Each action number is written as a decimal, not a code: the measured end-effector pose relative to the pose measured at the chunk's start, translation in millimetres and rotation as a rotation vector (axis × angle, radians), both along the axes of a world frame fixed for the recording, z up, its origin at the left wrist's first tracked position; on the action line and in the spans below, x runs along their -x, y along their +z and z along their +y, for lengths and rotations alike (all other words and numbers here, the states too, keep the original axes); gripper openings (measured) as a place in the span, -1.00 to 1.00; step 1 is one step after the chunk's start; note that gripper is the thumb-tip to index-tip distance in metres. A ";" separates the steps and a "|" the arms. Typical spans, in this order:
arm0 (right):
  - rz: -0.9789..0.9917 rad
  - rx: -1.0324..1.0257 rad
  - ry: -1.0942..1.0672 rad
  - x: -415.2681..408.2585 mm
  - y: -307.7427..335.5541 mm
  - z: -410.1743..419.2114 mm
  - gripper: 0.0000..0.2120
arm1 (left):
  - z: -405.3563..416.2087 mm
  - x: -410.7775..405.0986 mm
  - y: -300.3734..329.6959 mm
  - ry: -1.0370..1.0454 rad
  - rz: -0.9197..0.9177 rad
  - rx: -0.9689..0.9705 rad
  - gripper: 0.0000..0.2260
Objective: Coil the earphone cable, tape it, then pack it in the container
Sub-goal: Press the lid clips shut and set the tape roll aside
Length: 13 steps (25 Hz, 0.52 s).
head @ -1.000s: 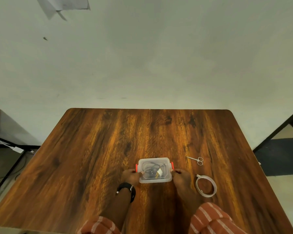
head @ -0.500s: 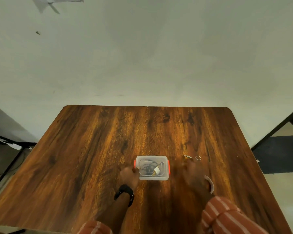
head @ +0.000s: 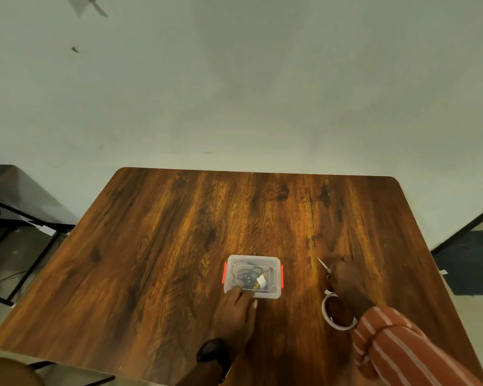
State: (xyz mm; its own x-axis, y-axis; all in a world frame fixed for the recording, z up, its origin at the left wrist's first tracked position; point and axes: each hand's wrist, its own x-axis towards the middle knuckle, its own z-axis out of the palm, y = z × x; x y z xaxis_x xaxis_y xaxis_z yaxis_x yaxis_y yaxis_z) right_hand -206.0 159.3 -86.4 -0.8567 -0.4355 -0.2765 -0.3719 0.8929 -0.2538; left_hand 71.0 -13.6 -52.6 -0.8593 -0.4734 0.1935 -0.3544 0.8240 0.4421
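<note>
A small clear container (head: 253,260) with a lid and red side clips stands on the wooden table (head: 165,246). The dark coiled earphone cable (head: 248,277), with a pale tape tab on it, lies inside. My left hand (head: 236,307) rests at the container's near left corner, fingers touching its edge. My right hand (head: 345,280) lies over the small scissors (head: 322,263), whose blades stick out to the upper left. The handles are hidden under the fingers. The white tape roll (head: 336,324) lies beside my right wrist.
A striped sleeve covers my right forearm at the lower right. A black watch is on my left wrist. A dark table frame stands off the left edge, and a dark mat lies on the floor to the right.
My right hand left the container's right clip and moved right and forward onto the scissors. My left hand stayed at the container's left corner. The container holds its place.
</note>
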 end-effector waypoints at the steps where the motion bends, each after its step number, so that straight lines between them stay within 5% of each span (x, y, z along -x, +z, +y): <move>1: -0.008 -0.060 0.041 0.0 5.7 -4.1 -0.67 | 2.4 1.2 -1.9 -0.009 0.001 0.012 -0.78; 8: -0.034 -0.247 0.185 9.7 25.6 -11.5 -0.61 | 23.8 8.9 26.7 -0.144 0.000 0.180 -0.76; 13: -0.254 0.276 -0.050 -7.7 52.4 -40.3 -0.75 | 19.4 11.7 24.1 0.051 0.068 -0.107 -0.80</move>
State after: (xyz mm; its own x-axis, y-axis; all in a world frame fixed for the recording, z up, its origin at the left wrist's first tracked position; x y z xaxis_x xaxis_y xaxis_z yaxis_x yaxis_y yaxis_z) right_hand -198.2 119.0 -34.0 -0.7981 -0.4825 -0.3608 -0.2241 0.7936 -0.5656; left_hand 59.3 5.8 -28.4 -0.8200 -0.5375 0.1967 -0.3609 0.7523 0.5512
